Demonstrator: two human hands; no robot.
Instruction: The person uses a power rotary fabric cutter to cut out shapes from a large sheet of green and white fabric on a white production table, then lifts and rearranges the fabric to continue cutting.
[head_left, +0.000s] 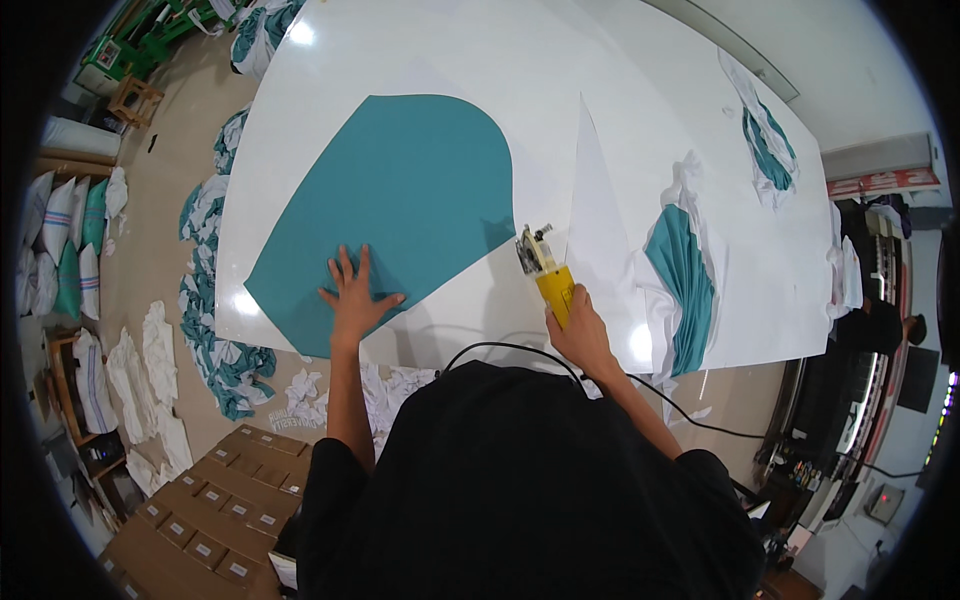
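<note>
A large teal fabric piece, rounded at its far right end, lies flat on the white table. My left hand presses on its near part with fingers spread. In my right hand is an electric fabric cutter with a yellow body, gripped round its handle. The cutter's metal head is just right of the teal piece, apart from its edge. From the cutter a black cord curves past my body. Right of it lie a pointed white fabric piece and crumpled teal-and-white fabric.
Another fabric scrap lies at the table's far right. Teal and white offcuts heap on the floor along the left edge. Brown cardboard boxes stand at the lower left, stuffed sacks beyond. A person is at the right.
</note>
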